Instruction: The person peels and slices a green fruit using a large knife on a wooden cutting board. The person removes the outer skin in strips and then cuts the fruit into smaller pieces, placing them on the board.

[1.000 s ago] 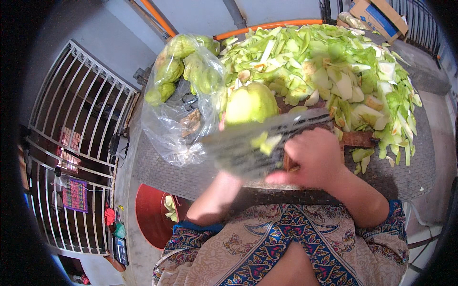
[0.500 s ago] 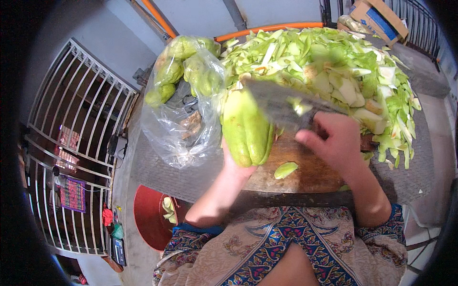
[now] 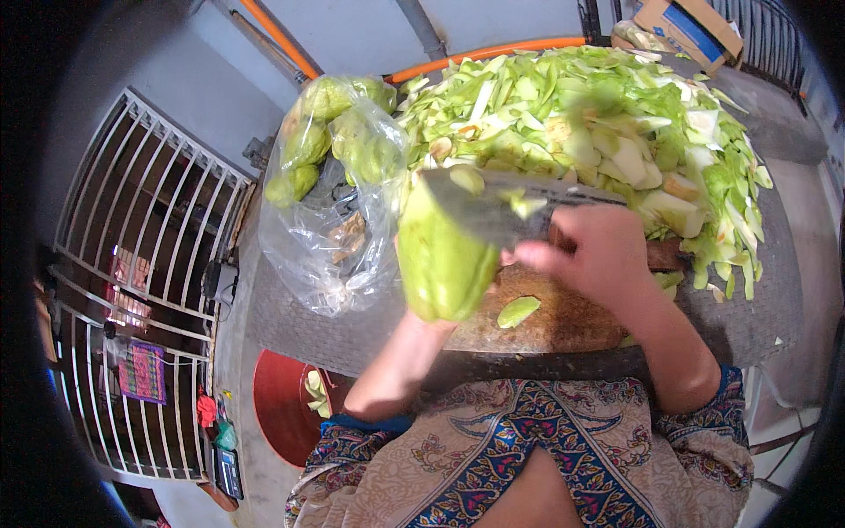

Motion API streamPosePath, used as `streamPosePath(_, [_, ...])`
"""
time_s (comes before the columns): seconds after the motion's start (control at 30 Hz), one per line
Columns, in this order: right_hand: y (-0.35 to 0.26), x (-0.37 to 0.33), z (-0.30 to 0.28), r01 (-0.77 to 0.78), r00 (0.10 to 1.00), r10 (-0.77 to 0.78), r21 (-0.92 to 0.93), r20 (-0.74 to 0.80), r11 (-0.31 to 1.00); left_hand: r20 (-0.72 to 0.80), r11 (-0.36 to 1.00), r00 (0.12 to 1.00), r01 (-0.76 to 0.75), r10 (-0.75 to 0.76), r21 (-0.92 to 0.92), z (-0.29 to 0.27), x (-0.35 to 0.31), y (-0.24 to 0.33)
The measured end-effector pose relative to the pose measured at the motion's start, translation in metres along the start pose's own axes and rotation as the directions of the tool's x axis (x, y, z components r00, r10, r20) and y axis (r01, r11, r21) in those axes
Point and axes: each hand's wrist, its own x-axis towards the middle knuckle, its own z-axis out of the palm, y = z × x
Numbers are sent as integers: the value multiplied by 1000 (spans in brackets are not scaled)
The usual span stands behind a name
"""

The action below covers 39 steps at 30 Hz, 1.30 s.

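Observation:
My left hand (image 3: 426, 327) grips a large green chayote (image 3: 444, 264) from below, and most of its fingers are hidden behind the fruit. In my right hand (image 3: 603, 251) is a wide-bladed knife (image 3: 489, 211), its dark blade lying against the upper part of the chayote. Some pale green bits cling to the blade. Beneath both hands lies a brown wooden cutting board (image 3: 563, 321) with one loose slice of green peel (image 3: 518, 311) on it.
A heap of green peelings (image 3: 528, 92) covers the table's far and right side. To the left sits a clear plastic bag (image 3: 304, 260) with several chayotes (image 3: 308, 141). A red bucket (image 3: 280, 409) holding some peel stands below the left edge. A cardboard box (image 3: 687, 31) is at the far right.
The chayote has tilted and shifted slightly left in my left hand. My right hand has moved a little left, bringing the knife blade lower across the chayote's upper part.

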Motion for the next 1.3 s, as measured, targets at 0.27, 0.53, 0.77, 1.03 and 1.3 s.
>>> streamPosePath(0.27, [21, 11, -15, -264, 958, 269, 61, -101, 963, -263, 990, 958, -92, 118, 108, 14, -1, -2])
streamPosePath(0.53, [-16, -16, 5, 75, 997, -78, 153, 13, 985, -422, 941, 857, -185, 296, 285, 22, 9, -15])
streamPosePath(0.77, [-13, -14, 13, 75, 997, -73, 114, -19, 991, -323, 936, 896, -220, 305, 275, 39, 6, -16])
streamPosePath(1.03, [-17, -18, 4, 247, 969, -248, 189, -23, 950, -399, 964, 893, -117, 207, 238, -7, -2, -9])
streamPosePath(1.3, [-15, -14, 8, 364, 931, -354, 150, -86, 919, -225, 960, 946, -190, 235, 206, -3, 4, -11])
